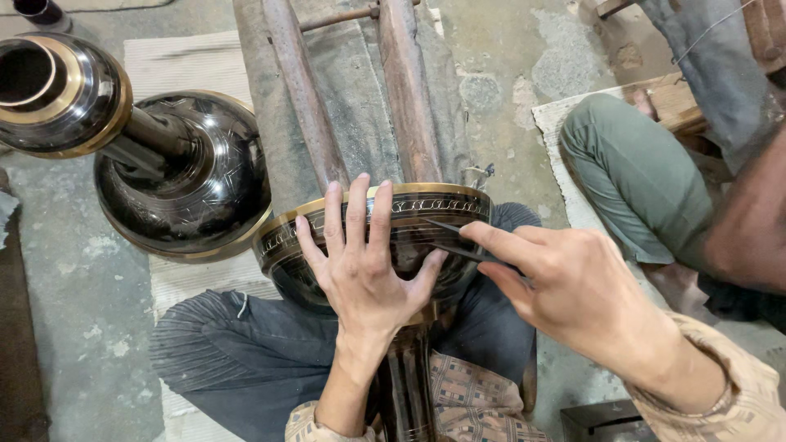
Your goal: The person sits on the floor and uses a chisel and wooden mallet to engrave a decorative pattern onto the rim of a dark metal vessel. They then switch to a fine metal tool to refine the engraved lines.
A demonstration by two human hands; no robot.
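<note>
Left hand (360,262) spread flat on black vase (409,245) with gold rim. Right hand (565,286) pinching thin dark tool (454,239), tip touching vase. Second black vase (188,188) far left.

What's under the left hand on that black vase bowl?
The left hand lies flat on the black bowl with its engraved brass rim band. The right hand holds a thin tool against it. The surface beneath the palm is covered.

Left hand (360,262) flat on dark brass-rimmed vase (426,214), right hand (565,286) gripping engraving tool (450,237).
</note>
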